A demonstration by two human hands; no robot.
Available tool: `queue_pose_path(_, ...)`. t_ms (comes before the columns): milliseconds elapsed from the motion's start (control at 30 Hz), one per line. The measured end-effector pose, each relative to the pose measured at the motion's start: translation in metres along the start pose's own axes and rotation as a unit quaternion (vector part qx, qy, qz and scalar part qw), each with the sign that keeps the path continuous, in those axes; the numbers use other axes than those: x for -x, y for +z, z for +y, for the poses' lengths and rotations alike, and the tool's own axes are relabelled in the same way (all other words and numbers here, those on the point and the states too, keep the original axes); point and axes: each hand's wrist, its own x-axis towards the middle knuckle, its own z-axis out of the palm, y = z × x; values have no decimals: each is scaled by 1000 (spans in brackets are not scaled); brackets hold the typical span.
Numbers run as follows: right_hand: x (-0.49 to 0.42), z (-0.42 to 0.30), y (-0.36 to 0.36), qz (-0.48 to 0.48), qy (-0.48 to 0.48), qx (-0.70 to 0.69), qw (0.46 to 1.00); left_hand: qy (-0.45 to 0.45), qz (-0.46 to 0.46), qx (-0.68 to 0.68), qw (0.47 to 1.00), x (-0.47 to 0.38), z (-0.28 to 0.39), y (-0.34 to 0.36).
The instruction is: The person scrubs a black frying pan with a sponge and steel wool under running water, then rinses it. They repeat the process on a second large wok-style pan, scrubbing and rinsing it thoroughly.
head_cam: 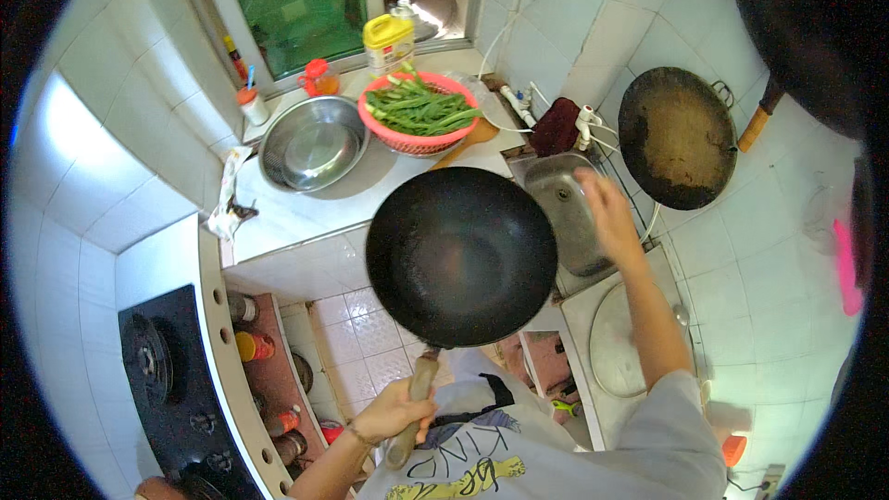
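Note:
My left hand (399,411) is closed around the worn handle of a black wok (462,257), whose hollow side faces up in front of my body. My right hand (604,205) is raised over the steel sink (566,222), slightly blurred, its fingers apart and nothing seen in it. Behind the wok, a pink plastic basket (417,144) of green vegetables (420,107) stands on the white counter. To its left is a steel basin (312,146). A wooden utensil (479,135) lies partly under the basket.
Gas stove (156,361) at left, above shelves with jars (255,346). A yellow-capped jug (389,45) and a red-lidded jar (319,76) stand by the window. A dark red cloth (555,126) hangs by the tap (587,121). Another wok (677,139) hangs on the right wall.

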Motion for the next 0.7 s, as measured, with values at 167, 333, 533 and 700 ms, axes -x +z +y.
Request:
queue_pose_path(167,-132,119,4,178,-79,250,948,-25,-66,-72,995,-106,50,21)
queue_pose_path(333,-195,159,19,103,0,320,942,-37,-119,-166,978,-184,79,22)
queue_pose_path(533,-230,206,5,64,-73,133,986,-57,-140,-162,975,-228,107,37)
queue_pose_path(700,-239,206,0,-19,17,21,999,-69,-161,-146,974,-249,116,37)
